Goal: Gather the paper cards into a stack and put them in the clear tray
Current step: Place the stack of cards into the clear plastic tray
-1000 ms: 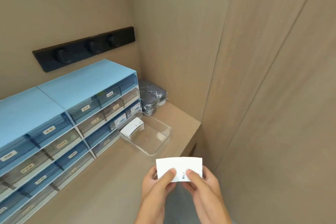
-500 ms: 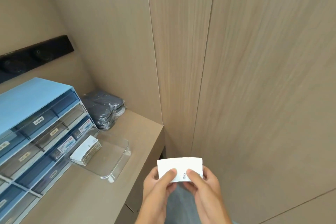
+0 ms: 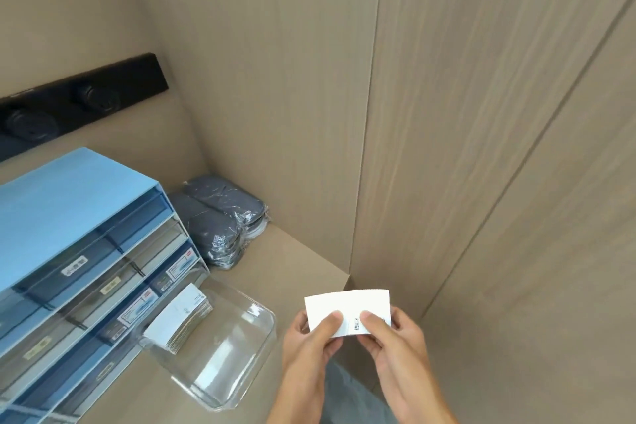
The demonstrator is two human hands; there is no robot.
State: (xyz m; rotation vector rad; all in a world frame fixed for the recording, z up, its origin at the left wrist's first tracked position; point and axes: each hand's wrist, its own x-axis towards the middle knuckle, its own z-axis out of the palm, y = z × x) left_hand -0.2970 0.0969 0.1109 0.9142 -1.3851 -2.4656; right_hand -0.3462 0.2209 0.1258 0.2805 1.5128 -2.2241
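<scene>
Holding white paper cards (image 3: 347,310) over the counter edge, the left hand (image 3: 309,337) and right hand (image 3: 395,334) pinch them between thumbs and fingers. Just left sits the clear tray (image 3: 254,365), containing a card stack (image 3: 179,320).

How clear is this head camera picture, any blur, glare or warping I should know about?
Head view: lighting is soft and even, with no hard shadows. The wide lens bends the wall panel seams and stretches the blue drawer unit at the left edge. The clear tray shows faint reflections, so its rim is hard to trace. Print on the cards held by the left hand and right hand is too soft to read.
</scene>
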